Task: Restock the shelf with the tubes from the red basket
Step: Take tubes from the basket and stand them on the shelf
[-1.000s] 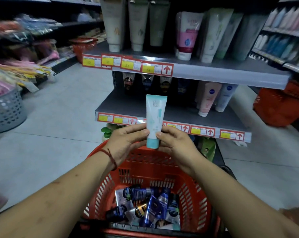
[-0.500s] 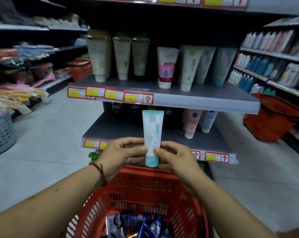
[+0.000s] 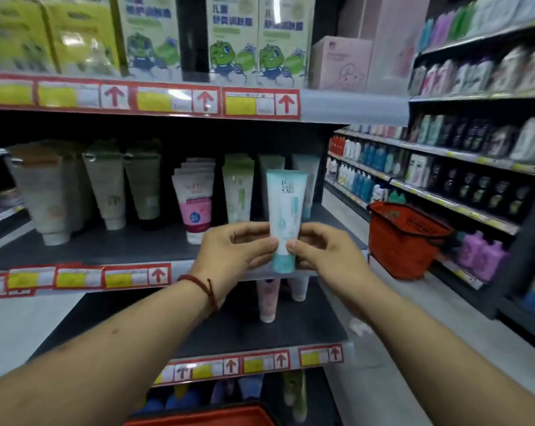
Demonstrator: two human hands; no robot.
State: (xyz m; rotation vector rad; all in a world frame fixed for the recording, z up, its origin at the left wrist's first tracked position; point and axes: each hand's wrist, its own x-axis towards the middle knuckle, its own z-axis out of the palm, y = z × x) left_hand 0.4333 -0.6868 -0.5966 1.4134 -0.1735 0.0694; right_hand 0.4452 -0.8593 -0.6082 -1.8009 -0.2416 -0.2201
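In front of the middle shelf [image 3: 121,245], toward its right end, is where the teal-and-white tube [image 3: 286,207] is right now; it's up in the air, not set down yet. Both hands are on it: left hand [image 3: 235,250] and right hand [image 3: 324,250] each pinch the lower part just above the cap, thumb tips nearly meeting on the front; so the grip is clamped on the tube from both sides, neither hand free.

The bit that matters for the next move, I'd say: the tube's long axis is straight up and down, cap at the bottom, same way everything on that shelf stands; and the shelf lies directly beyond the grip, away from the person. Right behind it there's what looks like a matching tube [image 3: 313,179] with a pale teal body, next to a green-white tube [image 3: 238,192] and a pink tube [image 3: 195,207]; my guess is it goes in front of that matching one, so basically push forward, lower it onto its cap and let go. The hands look about equally close, so either could finish it.

The red basket [image 3: 198,418] only shows its rim at the bottom edge, so I can't tell what's left inside; a second red basket [image 3: 404,241] sits off by the right-hand aisle.
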